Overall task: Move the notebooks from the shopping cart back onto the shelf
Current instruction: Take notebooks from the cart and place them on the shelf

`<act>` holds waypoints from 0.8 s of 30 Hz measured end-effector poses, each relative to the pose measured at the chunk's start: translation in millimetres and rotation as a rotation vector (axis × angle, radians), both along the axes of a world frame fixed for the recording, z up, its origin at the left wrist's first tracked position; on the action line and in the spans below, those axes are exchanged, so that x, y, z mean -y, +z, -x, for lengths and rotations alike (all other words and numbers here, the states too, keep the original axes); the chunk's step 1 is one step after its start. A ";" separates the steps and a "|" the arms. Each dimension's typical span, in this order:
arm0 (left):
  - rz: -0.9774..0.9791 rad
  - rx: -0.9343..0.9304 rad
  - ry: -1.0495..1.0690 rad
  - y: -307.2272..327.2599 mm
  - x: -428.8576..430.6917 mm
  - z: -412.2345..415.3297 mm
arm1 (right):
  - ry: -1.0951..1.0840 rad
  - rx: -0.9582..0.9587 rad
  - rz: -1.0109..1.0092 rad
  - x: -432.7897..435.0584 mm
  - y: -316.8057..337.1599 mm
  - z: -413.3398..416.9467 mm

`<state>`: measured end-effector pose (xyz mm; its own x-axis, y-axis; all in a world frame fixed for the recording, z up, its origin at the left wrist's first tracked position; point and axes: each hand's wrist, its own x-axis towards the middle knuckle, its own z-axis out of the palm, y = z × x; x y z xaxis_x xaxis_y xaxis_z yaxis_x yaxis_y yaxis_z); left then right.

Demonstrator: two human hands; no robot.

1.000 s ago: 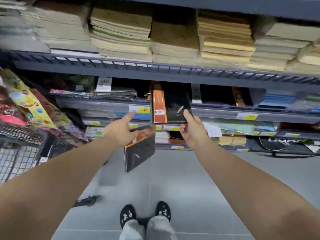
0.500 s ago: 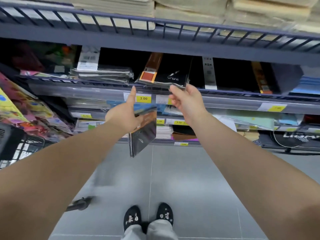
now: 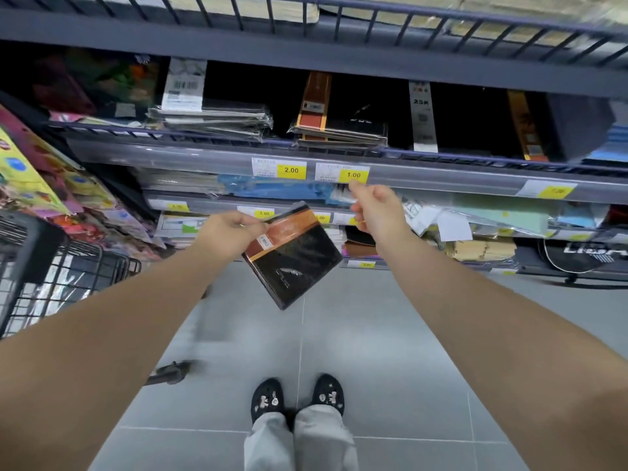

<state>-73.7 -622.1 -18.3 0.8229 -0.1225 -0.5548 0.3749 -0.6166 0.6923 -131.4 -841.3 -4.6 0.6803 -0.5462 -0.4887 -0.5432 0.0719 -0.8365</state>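
My left hand (image 3: 228, 229) grips the top corner of a black notebook with an orange-brown band (image 3: 295, 263), which hangs tilted in the air below the shelf. A matching black and orange notebook (image 3: 339, 130) lies on a small stack on the grey shelf (image 3: 210, 158), just above the 2.00 and 1.00 price tags. Below that shelf's front edge is my right hand (image 3: 377, 212), holding nothing, its fingers loosely curled. The black wire shopping cart (image 3: 61, 266) stands at the left edge.
Wrapped notebook stacks (image 3: 210, 117) sit left of the placed one, and upright black books (image 3: 530, 130) stand to the right. Lower shelves hold blue and green stationery (image 3: 282, 190). Colourful packs (image 3: 40, 185) hang over the cart. Grey tiled floor (image 3: 373, 351) and my black shoes are below.
My right hand let go of the notebook on the shelf stack and drew back downward. My left hand turned its notebook so the cover faces up.
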 end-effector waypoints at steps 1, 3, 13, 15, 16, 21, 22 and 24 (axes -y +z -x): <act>0.069 -0.027 0.057 1.5 -2.4 4.4 | 0.043 -0.049 0.039 -3.3 -5.0 8.5; 0.187 -0.068 0.161 6.5 -8.8 15.2 | 0.121 -0.141 0.125 -10.8 -14.2 27.1; 0.441 -0.102 0.525 24.9 -41.8 65.5 | 0.164 -0.134 -0.025 -52.6 17.5 65.9; 0.486 -0.100 0.574 30.7 -39.5 67.9 | 0.378 -0.134 -0.128 -62.1 37.5 65.1; 0.522 -0.091 0.605 33.7 -37.3 68.0 | 0.498 -0.138 -0.173 -67.6 46.4 65.5; 0.641 -0.045 0.653 48.8 -25.3 62.1 | 0.671 -0.099 -0.403 -82.6 73.0 68.4; 0.632 -0.003 0.622 47.7 -22.1 58.9 | 0.671 -0.091 -0.442 -81.1 76.2 68.7; 0.580 0.074 0.533 48.0 -13.6 54.5 | 0.625 -0.071 -0.485 -73.8 80.1 69.9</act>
